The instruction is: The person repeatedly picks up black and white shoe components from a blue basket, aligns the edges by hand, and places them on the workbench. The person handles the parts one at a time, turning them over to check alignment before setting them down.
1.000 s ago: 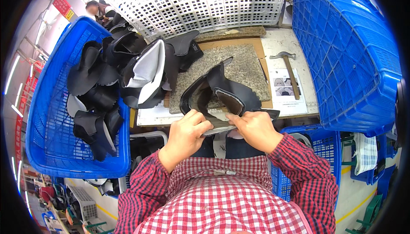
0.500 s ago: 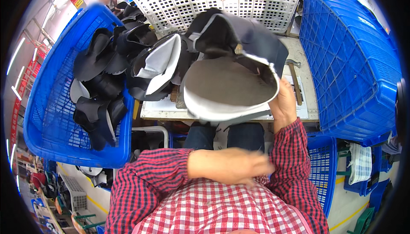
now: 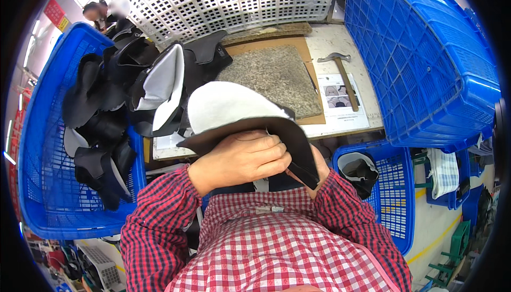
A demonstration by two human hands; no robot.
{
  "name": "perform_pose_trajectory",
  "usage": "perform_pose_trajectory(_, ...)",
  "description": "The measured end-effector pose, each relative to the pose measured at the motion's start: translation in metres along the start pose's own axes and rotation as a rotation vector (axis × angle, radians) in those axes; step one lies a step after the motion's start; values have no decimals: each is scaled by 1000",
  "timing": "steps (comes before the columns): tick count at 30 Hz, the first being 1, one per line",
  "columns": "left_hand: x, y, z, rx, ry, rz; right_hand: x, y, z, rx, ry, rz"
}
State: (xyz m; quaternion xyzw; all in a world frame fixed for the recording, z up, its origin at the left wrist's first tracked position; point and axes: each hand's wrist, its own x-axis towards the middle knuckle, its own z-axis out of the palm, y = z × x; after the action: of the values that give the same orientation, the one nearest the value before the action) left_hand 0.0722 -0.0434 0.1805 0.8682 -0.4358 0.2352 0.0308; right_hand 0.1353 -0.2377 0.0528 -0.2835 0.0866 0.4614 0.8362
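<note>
In front of my chest is a black shoe upper (image 3: 239, 103) with a white lining, its pale side facing up and away from me. My left hand (image 3: 247, 156) has its fingers curled against the dark side, closed on the piece. At the right edge of the upper, my right hand (image 3: 318, 168) grips it; most of its fingers are hidden behind the black material. Beyond the upper lies a rough grey stone slab (image 3: 271, 76) on a brown board. A hammer (image 3: 345, 79) rests on a printed sheet (image 3: 332, 113) to the right of the slab.
A blue basket (image 3: 40, 185) heaped with black uppers (image 3: 101, 164) stands left. More uppers (image 3: 159, 89) spill onto the table's left side. Behind is a white perforated crate (image 3: 229, 4). A tilted blue crate (image 3: 410, 63) borders the right; a lower blue basket (image 3: 396, 201) holds another upper (image 3: 357, 172).
The upper has come down toward my chest and turned, uncovering the stone slab. My left hand, empty and blurred before, now holds it along with my right. The view has shifted.
</note>
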Motion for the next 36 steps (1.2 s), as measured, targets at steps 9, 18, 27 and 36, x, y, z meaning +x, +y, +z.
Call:
perform_pose_trajectory(9,-9,-2,9,-232,-81,-136,11,7,-16,146,-121,9)
perform_pose_trajectory(18,6,13,-9,-314,-186,-418,10,4,-2,135,-173,-53)
perform_pose_trajectory(27,-13,22,15,-44,-211,-393,-2,0,4,146,-197,-225)
perform_pose_trajectory(36,-4,11,4,196,-210,283,-4,-7,18,50,-147,-138)
